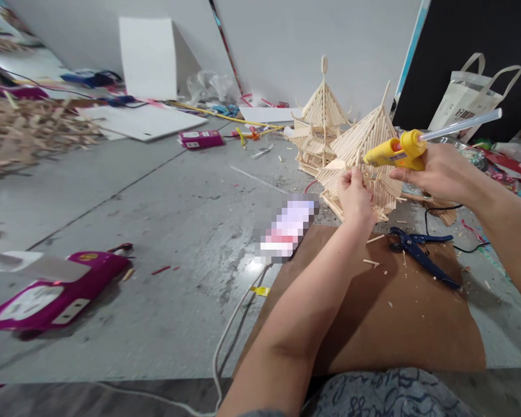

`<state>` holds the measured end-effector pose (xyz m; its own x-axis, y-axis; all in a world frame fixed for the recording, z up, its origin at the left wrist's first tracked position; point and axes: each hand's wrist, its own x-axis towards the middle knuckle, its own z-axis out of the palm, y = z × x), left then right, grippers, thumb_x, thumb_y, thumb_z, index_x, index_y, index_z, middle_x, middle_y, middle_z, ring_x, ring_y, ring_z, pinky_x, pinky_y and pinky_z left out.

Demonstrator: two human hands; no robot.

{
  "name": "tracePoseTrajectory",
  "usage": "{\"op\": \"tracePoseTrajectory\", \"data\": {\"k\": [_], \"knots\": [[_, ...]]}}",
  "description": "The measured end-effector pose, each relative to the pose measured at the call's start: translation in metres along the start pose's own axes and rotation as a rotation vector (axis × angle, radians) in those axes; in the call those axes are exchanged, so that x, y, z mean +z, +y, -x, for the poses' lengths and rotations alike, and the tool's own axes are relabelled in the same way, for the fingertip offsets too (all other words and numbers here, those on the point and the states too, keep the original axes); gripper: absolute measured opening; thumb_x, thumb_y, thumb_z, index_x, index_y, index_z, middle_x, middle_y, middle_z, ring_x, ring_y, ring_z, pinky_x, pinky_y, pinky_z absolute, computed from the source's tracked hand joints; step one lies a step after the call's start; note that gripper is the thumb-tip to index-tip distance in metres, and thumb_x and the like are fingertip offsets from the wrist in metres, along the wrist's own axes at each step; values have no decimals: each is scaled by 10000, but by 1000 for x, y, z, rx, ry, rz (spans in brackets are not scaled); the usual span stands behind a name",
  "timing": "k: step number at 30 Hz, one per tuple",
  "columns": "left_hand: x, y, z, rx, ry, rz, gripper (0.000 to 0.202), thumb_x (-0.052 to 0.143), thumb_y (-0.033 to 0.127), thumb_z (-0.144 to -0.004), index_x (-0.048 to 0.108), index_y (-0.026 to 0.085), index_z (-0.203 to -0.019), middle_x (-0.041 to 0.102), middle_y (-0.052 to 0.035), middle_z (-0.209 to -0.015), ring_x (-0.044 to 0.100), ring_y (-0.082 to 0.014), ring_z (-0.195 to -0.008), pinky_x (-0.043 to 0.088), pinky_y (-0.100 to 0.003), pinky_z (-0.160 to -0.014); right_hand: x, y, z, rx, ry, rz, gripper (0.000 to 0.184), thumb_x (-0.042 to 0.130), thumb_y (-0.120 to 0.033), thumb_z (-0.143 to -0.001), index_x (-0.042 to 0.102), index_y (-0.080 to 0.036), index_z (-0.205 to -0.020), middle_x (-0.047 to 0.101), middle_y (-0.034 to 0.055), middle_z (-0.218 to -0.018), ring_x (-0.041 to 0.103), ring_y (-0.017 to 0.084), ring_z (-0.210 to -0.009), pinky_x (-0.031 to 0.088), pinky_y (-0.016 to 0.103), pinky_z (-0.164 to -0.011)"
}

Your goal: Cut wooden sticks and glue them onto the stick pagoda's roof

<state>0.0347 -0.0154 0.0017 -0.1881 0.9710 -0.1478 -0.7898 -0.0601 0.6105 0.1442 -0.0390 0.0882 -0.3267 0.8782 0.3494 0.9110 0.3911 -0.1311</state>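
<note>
My right hand (pixel 447 174) is wrapped round a yellow hot glue gun (pixel 393 152), its nozzle pointing left at the roof of a small pavilion model (pixel 364 136) made of thin wooden sticks. A clear glue stick (pixel 464 124) juts from the gun's back. My left hand (pixel 356 194) is closed in a pinch at the lower roof edge, just below the nozzle. Between its fingertips a short wooden stick (pixel 358 157) seems to be held; its lower end is hidden. Behind stands a second stick pavilion (pixel 323 116) with a pointed roof.
Blue cutters (pixel 423 255) lie on a brown board (pixel 399 324) among stick scraps. Left of my forearm is a phone (pixel 289 229) with a white cable (pixel 226 341). Purple power strips (pixel 65 289) and a pile of sticks (pixel 35 133) lie leftward; a bag (pixel 469 98) stands back right.
</note>
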Motion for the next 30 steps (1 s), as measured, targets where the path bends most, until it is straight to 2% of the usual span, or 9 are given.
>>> {"op": "tracePoseTrajectory", "data": {"k": [6, 17, 26, 30], "knots": [[1, 0, 0, -20, 22, 25, 255, 547, 324, -801, 378, 185, -670, 315, 92, -490, 242, -4, -321, 132, -167, -348, -1, 1, -3, -13, 3, 45, 421, 517, -529, -740, 639, -205, -979, 638, 46, -794, 594, 231, -758, 412, 331, -647], [-2, -3, -3, 28, -20, -21, 229, 496, 286, -831, 356, 189, -678, 315, 87, -513, 258, -12, -316, 161, -175, -344, -4, 0, -6, 32, 22, -13, 353, 550, -471, -735, 640, -192, -933, 618, 53, -812, 591, 250, -797, 428, 366, -677], [-2, -2, -3, 20, -34, -11, 236, 507, 291, -826, 357, 189, -675, 313, 87, -509, 254, -12, -317, 156, -176, -339, -8, -3, -4, 82, 4, 58, 430, 535, -522, -724, 632, -163, -940, 616, 71, -777, 592, 262, -759, 429, 381, -657], [-2, -2, -3, 13, -27, -12, 228, 500, 281, -830, 360, 189, -675, 325, 84, -511, 251, -15, -318, 156, -178, -339, -6, 1, -4, 51, 9, 13, 404, 540, -498, -735, 626, -200, -993, 629, 56, -834, 596, 258, -820, 436, 377, -700]]}}
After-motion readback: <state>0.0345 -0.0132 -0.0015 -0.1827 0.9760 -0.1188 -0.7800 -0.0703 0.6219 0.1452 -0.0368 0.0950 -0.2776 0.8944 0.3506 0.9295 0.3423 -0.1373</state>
